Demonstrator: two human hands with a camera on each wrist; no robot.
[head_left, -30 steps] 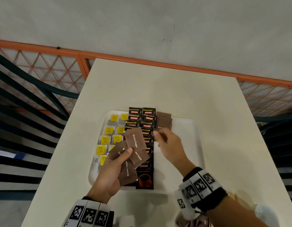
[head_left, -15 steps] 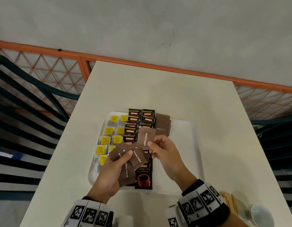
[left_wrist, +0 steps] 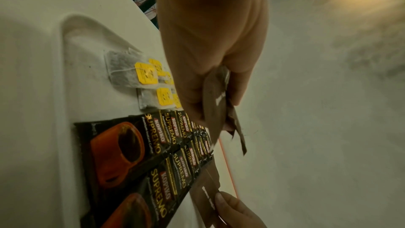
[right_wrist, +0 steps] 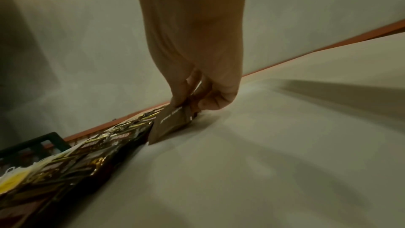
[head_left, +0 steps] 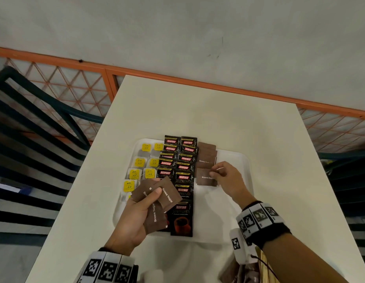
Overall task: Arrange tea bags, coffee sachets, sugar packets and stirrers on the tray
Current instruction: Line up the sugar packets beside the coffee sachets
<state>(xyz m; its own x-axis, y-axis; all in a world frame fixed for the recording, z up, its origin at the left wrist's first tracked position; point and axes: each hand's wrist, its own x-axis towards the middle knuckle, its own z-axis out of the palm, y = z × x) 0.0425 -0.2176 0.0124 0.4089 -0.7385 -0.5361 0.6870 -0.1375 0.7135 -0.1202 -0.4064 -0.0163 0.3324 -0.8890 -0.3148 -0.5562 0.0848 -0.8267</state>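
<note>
Right hand (head_left: pixel 228 179) grip: thumb and fingers pinch one brown sugar packet (head_left: pixel 206 177) at its right edge, low on the white tray (head_left: pixel 236 160), just right of the coffee sachets (head_left: pixel 182 170). Left hand (head_left: pixel 134 217) grip: thumb clamps a fan of brown sugar packets (head_left: pixel 159 199) above the tray's near-left part. Tea bags (head_left: pixel 140 166) lie left of the sachets. The tray sits on the table (head_left: pixel 208 111).

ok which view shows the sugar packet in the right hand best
The head view: the brown sugar packet shows flat-on, pinched by the right hand beside the coffee sachets on the tray. The right wrist view shows it at an angle under the fingers; the left wrist view catches only part of it.
</note>
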